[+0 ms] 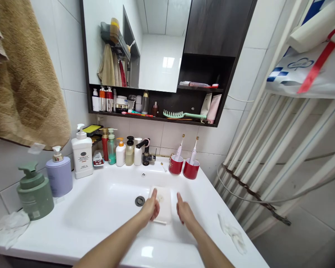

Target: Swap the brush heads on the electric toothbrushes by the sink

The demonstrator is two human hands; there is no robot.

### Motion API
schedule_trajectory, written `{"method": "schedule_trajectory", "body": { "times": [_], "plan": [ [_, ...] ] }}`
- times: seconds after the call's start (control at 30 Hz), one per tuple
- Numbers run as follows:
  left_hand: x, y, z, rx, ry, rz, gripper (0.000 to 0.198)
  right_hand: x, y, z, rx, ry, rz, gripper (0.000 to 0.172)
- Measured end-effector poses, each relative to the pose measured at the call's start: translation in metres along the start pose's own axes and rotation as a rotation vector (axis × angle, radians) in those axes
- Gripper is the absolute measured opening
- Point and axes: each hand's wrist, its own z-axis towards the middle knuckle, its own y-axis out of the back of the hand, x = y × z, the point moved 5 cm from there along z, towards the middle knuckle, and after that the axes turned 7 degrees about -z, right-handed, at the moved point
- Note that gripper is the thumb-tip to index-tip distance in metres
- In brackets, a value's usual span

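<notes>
My left hand point(151, 209) hovers over the sink basin point(106, 201), beside the left edge of a flat off-white rectangular piece point(165, 212). One digit points forward and the other fingers are curled in, with nothing seen in them. On the other side of that piece is my right hand point(185, 213), a little apart from it. It has the same shape: one digit out, the rest folded, holding nothing visible. The off-white piece lies in the basin, with faint yellowish marks near its far end; its exact kind I cannot make out. Left of it is a dark drain plug point(140, 201).
A black faucet point(147, 152) stands behind the basin, with several pump bottles point(120, 153) to its left. Two red cups point(191, 169) hold electric toothbrushes. Crumpled tissue point(232, 233) lies on the right rim. Green point(35, 197) and purple point(59, 176) bottles stand left.
</notes>
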Motion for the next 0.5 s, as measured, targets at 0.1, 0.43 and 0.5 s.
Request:
{"method": "schedule_trajectory", "body": {
  "times": [0.1, 0.43, 0.5],
  "plan": [
    [0.037, 0.015, 0.003, -0.060, 0.084, 0.096, 0.064, -0.027, -0.011, 0.006, 0.097, 0.019, -0.202, 0.045],
    [0.043, 0.019, 0.021, -0.026, 0.083, 0.035, 0.071, -0.011, 0.038, 0.048, -0.349, 0.208, -0.275, 0.035],
    [0.044, 0.020, 0.024, -0.035, 0.087, 0.022, 0.071, 0.001, 0.065, 0.061, -0.484, 0.186, -0.299, 0.040]
  ]
}}
